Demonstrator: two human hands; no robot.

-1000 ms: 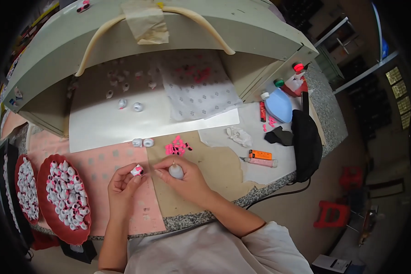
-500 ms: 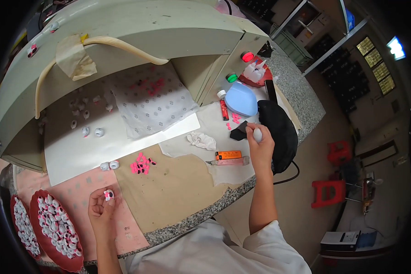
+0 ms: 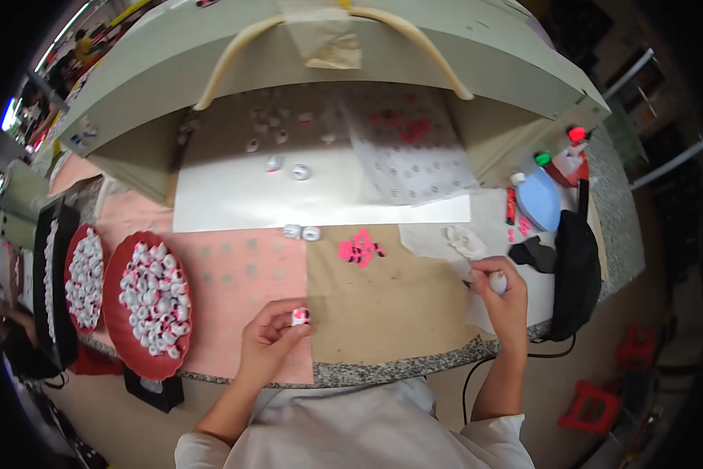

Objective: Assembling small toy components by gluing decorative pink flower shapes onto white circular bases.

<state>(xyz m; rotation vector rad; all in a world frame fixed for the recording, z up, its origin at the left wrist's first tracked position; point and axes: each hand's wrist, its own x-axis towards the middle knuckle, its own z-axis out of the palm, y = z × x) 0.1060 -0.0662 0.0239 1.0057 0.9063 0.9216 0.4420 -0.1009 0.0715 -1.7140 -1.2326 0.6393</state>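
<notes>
My left hand [image 3: 267, 340], over the right part of the pink mat [image 3: 242, 289], pinches a small white figure [image 3: 300, 316] with pink and black patches between thumb and fingers. Farther right, my right hand [image 3: 509, 309] is closed around a tool with a pale rounded end [image 3: 497, 282]; its working tip is too small to make out. That hand is just below a crumpled white tissue [image 3: 465, 241]. Between and beyond the hands, a pile of small pink and black pieces [image 3: 359, 248] lies on brown paper [image 3: 382, 313]. Two white figures [image 3: 311, 233] sit left of the pile.
Red bowls [image 3: 114, 285] of white and pink figures stand at the left, beside a black tray [image 3: 48, 215]. A cabinet-like hood [image 3: 328, 66] arches over the back. At right are a blue dish [image 3: 540, 202], a red tube [image 3: 511, 207] and a black cloth bundle [image 3: 578, 273].
My view has swung left, so the bench sits farther right in the picture. My right hand has moved from the black scrap to near the tissue, still holding the tool. My left hand keeps its figure.
</notes>
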